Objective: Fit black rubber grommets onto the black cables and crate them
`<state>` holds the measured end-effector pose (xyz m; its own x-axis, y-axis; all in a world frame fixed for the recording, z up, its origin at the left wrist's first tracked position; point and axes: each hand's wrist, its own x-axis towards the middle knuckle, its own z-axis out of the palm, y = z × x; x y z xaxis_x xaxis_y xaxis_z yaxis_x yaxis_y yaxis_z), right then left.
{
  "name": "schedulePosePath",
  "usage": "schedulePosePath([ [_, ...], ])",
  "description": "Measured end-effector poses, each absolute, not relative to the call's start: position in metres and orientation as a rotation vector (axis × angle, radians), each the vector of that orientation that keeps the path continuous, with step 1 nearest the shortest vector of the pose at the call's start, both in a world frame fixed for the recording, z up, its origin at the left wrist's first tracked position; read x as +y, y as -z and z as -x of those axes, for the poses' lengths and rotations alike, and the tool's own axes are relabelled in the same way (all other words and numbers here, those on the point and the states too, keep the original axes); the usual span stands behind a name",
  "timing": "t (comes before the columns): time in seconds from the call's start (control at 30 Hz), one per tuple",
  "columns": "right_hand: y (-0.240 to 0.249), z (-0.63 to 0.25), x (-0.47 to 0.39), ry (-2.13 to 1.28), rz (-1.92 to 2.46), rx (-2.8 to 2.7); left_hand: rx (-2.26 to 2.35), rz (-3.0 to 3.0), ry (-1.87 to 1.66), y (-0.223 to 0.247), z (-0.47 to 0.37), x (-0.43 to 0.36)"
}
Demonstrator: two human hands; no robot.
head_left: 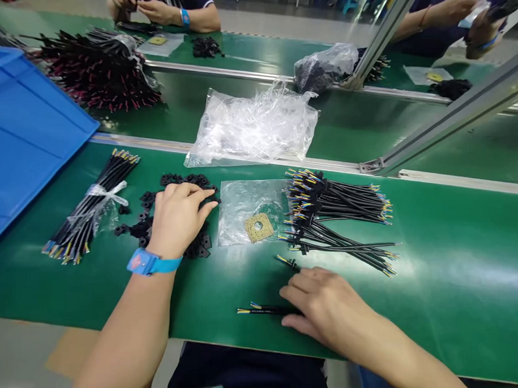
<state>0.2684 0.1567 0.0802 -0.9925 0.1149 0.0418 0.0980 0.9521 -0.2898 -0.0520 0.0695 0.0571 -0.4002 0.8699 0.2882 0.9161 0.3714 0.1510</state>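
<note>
My left hand (177, 214) reaches over a loose pile of small black plastic parts (201, 246). Its thumb and index finger come close together around one black part at the pile's right side. Low over the table, my right hand (318, 303) is curled round black cables (265, 310); two stripped ends with coloured wires stick out to its left, and the palm hides the rest. A single cable end with a black piece on it (288, 262) shows just above those fingers. Beyond lies a stack of black cables (352, 200) with black parts fitted near their left ends.
A tied cable bundle (101, 205) lies left, near a blue bin (27, 135). In the centre, a yellow sponge (259, 227) with a hole rests on a clear bag (233, 210). Behind are another plastic bag (257, 126), a metal frame post (453, 110) and co-workers' hands (157, 10).
</note>
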Motion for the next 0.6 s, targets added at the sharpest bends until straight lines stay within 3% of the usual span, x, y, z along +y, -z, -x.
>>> schedulePosePath([
  [0.33,-0.072,-0.260,0.144,-0.394,0.258,-3.124,-2.462,1.679,0.438,-0.049,0.047,0.078],
  [0.6,-0.067,-0.256,0.141,-0.413,0.343,-3.156,-2.670,1.888,0.131,-0.066,0.034,0.073],
])
